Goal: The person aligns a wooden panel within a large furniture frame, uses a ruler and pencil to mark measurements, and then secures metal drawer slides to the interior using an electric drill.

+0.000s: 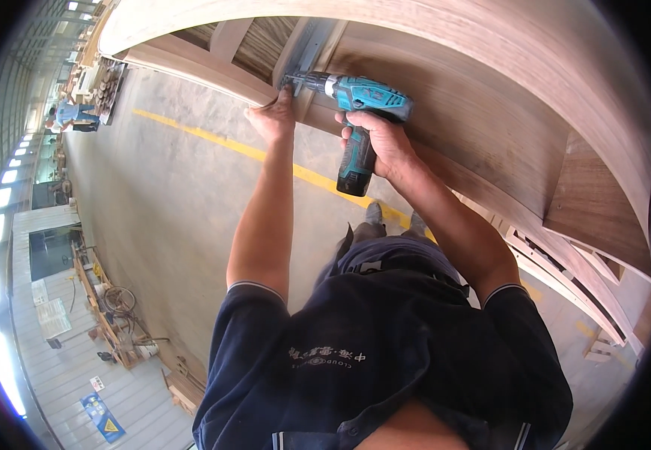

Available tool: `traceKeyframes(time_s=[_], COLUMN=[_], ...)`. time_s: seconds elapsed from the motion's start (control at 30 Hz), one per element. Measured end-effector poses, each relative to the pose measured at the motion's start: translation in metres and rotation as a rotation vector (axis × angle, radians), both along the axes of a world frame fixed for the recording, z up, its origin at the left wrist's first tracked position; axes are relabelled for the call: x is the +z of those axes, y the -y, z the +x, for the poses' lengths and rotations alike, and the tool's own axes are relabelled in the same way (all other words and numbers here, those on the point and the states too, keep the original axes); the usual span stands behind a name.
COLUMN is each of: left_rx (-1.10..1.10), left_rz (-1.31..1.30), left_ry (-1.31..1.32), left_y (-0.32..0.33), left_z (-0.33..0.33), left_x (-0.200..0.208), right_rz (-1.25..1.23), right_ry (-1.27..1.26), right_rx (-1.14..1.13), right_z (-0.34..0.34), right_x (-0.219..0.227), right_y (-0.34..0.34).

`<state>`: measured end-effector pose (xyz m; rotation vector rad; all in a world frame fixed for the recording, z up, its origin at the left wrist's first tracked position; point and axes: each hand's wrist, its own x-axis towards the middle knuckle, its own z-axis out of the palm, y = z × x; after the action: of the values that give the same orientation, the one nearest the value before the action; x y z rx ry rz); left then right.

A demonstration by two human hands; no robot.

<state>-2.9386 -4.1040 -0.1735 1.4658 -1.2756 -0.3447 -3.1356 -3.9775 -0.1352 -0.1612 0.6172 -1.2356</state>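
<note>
My right hand point(381, 139) is wrapped round the grip of a teal and black cordless drill point(374, 96), which points left with its battery end hanging down. The drill's black chuck reaches the near end of a metal drawer slide point(312, 46) inside a wooden cabinet point(423, 64). My left hand point(274, 118) is at the cabinet's front edge, its thumb raised right beside the drill's tip. Its other fingers are mostly hidden, and whatever they pinch is too small to make out. The bit and any screw cannot be made out either.
A curved pale wooden edge point(490, 45) arches over the work. Wooden frame parts point(565, 277) stand at the right. A yellow line point(243, 148) crosses the concrete floor. Stacked wood point(108, 94) and a person in blue point(74, 114) are far left, with clutter point(119, 300) along the wall.
</note>
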Motion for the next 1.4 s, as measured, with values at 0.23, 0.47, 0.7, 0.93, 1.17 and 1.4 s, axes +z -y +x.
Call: traceKeyframes(time_s=[0.23,0.47,0.7,0.93,1.17,1.4], left_rx=[-0.049,-0.008,-0.002,-0.010,0.033,-0.059], left_rz=[-0.073,-0.046,-0.041,-0.029,-0.034,-0.012], left_ry=[0.035,0.066,0.062,0.051,0.131,-0.019], left_y=[0.005,0.010,0.011,0.009,0.008,-0.003], left_z=[0.004,0.007,0.008,0.006,0.006,-0.003], left_x=[-0.008,-0.015,-0.019,-0.014,-0.013,0.006], right_rz=[0.002,0.013,0.012,0.010,0.001,0.008], right_ry=[0.003,0.013,0.007,0.009,0.010,0.027], right_rx=[-0.003,-0.007,-0.009,-0.005,0.006,0.013], right_z=[0.000,0.000,0.001,0.000,0.000,0.000], right_x=[-0.003,-0.002,-0.003,-0.001,-0.002,-0.001], right_y=[0.001,0.001,0.001,0.001,0.002,0.004])
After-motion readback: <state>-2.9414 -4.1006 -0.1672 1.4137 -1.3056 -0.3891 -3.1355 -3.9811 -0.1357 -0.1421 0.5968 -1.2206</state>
